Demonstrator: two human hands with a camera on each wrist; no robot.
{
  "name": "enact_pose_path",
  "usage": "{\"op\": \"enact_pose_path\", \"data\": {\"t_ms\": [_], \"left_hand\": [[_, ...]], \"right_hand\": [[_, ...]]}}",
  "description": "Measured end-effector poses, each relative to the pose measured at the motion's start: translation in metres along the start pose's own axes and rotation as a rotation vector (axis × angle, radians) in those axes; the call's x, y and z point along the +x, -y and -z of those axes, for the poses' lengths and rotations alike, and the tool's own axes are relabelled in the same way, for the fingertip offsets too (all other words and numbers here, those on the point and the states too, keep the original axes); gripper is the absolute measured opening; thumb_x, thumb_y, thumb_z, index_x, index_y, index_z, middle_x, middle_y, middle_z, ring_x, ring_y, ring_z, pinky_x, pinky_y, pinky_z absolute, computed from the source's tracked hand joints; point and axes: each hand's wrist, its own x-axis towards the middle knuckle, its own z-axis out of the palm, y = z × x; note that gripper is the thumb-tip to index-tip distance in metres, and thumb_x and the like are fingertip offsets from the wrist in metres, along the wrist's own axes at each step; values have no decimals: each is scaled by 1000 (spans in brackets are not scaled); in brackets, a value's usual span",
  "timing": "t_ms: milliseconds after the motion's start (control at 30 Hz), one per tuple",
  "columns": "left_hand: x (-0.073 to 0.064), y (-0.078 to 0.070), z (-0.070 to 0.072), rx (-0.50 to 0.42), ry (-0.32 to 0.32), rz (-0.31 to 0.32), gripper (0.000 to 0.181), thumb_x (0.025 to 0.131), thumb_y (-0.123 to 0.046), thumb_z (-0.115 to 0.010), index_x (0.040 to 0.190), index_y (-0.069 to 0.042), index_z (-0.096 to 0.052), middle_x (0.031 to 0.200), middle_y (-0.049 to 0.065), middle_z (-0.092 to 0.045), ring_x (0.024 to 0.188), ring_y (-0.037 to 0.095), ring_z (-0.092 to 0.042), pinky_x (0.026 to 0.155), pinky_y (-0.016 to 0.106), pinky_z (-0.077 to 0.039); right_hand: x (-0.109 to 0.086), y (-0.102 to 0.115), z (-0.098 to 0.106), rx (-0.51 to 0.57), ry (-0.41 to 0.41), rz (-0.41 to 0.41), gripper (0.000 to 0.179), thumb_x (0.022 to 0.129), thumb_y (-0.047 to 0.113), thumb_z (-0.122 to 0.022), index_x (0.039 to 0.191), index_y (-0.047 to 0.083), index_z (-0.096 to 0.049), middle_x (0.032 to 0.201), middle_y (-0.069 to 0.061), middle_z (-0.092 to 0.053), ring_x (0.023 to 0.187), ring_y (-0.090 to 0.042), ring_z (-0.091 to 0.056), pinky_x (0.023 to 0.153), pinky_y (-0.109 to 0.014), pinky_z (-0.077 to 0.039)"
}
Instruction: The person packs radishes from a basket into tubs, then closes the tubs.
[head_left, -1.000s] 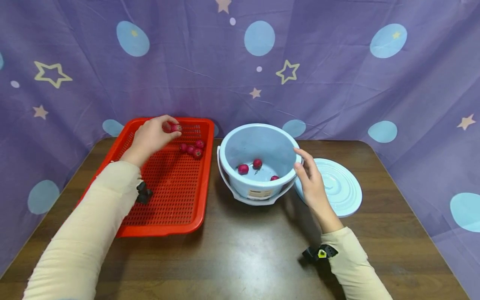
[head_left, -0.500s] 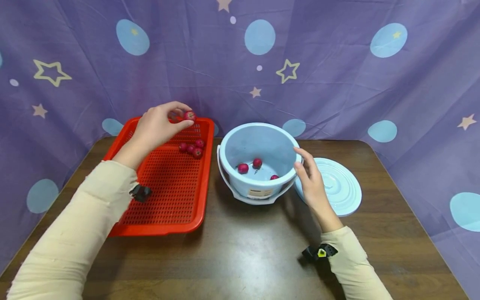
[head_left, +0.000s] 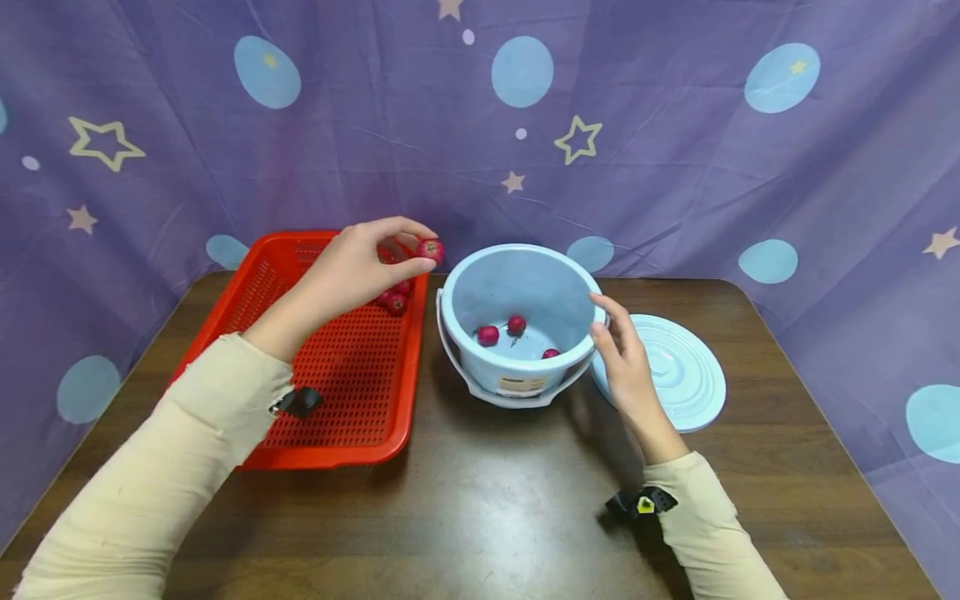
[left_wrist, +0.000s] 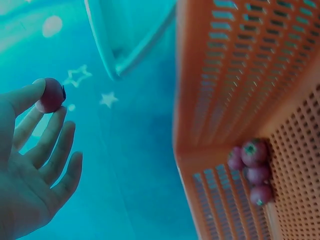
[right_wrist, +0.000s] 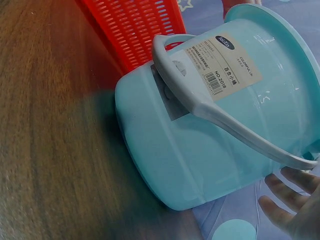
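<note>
My left hand (head_left: 360, 267) pinches a small red hawthorn fruit (head_left: 431, 251) between thumb and fingertips. It is in the air between the red basket (head_left: 408, 392) and the light blue bucket (head_left: 517, 367). In the left wrist view the held hawthorn (left_wrist: 51, 96) sits at the fingertips, the other fingers spread. My right hand (head_left: 628, 367) holds the bucket's right rim with thumb and fingers; its fingers (right_wrist: 282, 195) show along the outer wall in the right wrist view. Inside the bucket lie a hawthorn (head_left: 487, 335), a second (head_left: 517, 325) and a third, partly hidden (head_left: 551, 353).
Several hawthorns (left_wrist: 255, 152) cluster in the basket's far right corner. A round blue lid (head_left: 678, 375) lies right of the bucket, beside my right hand. The bucket's handle (head_left: 510, 402) hangs down in front. Behind the brown table (head_left: 480, 517) hangs a purple patterned cloth (head_left: 420, 100).
My left hand has lifted the hawthorn out of the basket and carried it right, close to the bucket's left rim. My right hand and the bucket have stayed in place.
</note>
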Motion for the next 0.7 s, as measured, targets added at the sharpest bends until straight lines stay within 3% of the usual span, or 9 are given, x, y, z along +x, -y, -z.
{"op": "enact_pose_path", "data": {"t_ms": [133,367,700], "left_hand": [[-2,-12,-3,-8,23,-23,37,89,-35,-74,124,-25,-67,109,-1,-67,98,17,-59,83,38,-48],[-6,-22,-10,-6,56,-38,34,89,-34,-75,123,-29,-67,106,-2,-66,87,18,-58,63,37,-52],[-5,-25,-30,27,128,-144,34,88,-24,-78,121,-25,-69,101,-6,-66,92,16,-59,73,35,-48]], "right_hand": [[0,0,0,-5,0,1,42,103,12,-47,144,5,-47,146,-10,-45,123,-17,-47,102,-25,-35],[1,-1,0,-13,1,14,41,103,11,-47,144,4,-47,145,-11,-46,119,-16,-48,101,-24,-36],[0,-1,-1,1,-4,11,42,103,11,-47,144,2,-46,146,-11,-45,123,-15,-47,103,-25,-36]]}}
